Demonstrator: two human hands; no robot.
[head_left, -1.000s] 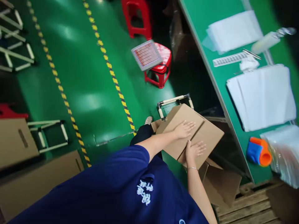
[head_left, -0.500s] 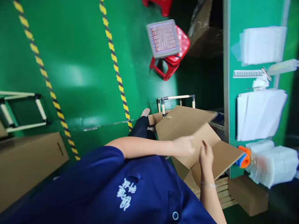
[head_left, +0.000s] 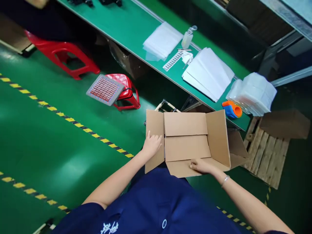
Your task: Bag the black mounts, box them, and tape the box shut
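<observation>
A brown cardboard box (head_left: 187, 148) stands in front of my body with its top flaps folded out and its inside in view. My left hand (head_left: 152, 144) lies over the left flap, index finger stretched out and the other fingers loosely bent and apart. My right hand (head_left: 201, 165) rests over the near flap with its fingers curled in against the thumb. Whatever is between those fingers, if anything, is hidden. A silver bracelet (head_left: 225, 180) circles my right wrist.
A green workbench (head_left: 131, 39) runs along the far side, bearing white sheets (head_left: 207, 74), plastic bags (head_left: 254, 92), a bottle (head_left: 187, 38) and an orange-and-blue tape dispenser (head_left: 232, 110). A red stool (head_left: 125, 87) holds a grey tray (head_left: 104, 89). A wooden pallet (head_left: 266, 156) lies at right.
My view has turned towards the workbench. The box has gone from tilted, with its flaps askew, to facing up. My hands have moved apart to its left and near flaps.
</observation>
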